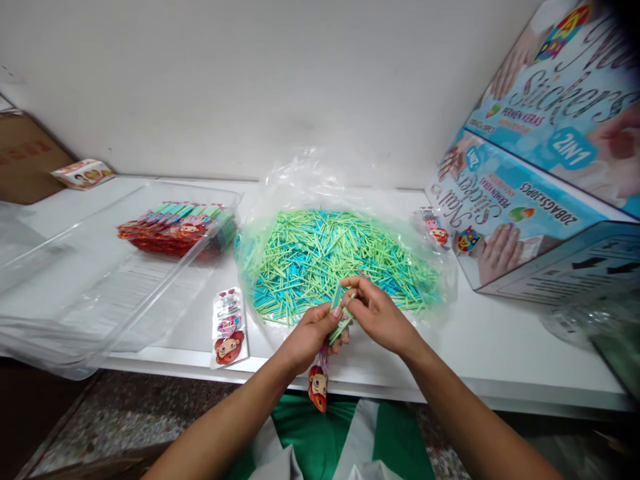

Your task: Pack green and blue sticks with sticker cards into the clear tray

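Observation:
My left hand point(316, 332) is closed round a few short green and blue sticks point(343, 325) and a small printed packet point(318, 388). The packet hangs below the hand, showing a red-haired cartoon figure. Close against it, my right hand point(374, 312) has its fingers bent in a pinch at the tops of the same sticks. Just beyond both hands, a large heap of green and blue sticks point(320, 253) lies in an opened clear plastic bag point(295, 183). The fingers partly cover the packet's upper end.
Left of the heap, a clear plastic tray point(125, 333) holds a stack of filled packets point(173, 230). A flat packet point(229, 333) lies near the table's point(505, 340) front edge. Blue printed boxes point(525, 193) stand at the right; a brown carton point(27, 157) is far left.

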Demonstrator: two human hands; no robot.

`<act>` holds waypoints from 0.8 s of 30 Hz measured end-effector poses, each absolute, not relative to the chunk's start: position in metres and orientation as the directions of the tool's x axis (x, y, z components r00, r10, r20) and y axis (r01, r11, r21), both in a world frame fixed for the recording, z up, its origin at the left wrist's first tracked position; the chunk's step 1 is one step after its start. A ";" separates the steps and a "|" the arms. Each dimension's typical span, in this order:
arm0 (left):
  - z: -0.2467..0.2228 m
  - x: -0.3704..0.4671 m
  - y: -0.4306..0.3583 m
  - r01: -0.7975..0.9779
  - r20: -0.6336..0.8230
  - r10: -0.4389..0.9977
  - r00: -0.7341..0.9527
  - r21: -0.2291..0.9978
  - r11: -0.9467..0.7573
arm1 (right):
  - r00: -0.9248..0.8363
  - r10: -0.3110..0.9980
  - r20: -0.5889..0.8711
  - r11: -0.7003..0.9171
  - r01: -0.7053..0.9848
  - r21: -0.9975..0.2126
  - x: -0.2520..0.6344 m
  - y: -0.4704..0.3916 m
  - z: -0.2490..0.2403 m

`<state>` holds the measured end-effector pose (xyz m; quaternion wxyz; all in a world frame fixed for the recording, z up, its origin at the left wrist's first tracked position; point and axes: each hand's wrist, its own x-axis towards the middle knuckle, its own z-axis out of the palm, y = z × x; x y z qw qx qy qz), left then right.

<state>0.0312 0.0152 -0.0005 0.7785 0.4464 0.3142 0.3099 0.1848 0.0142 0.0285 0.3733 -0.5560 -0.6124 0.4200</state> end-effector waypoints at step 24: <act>0.002 0.027 0.015 -0.211 -0.214 0.755 0.620 0.881 0.423 | -0.161 0.987 0.011 0.096 0.531 -0.842 0.188 0.007 0.034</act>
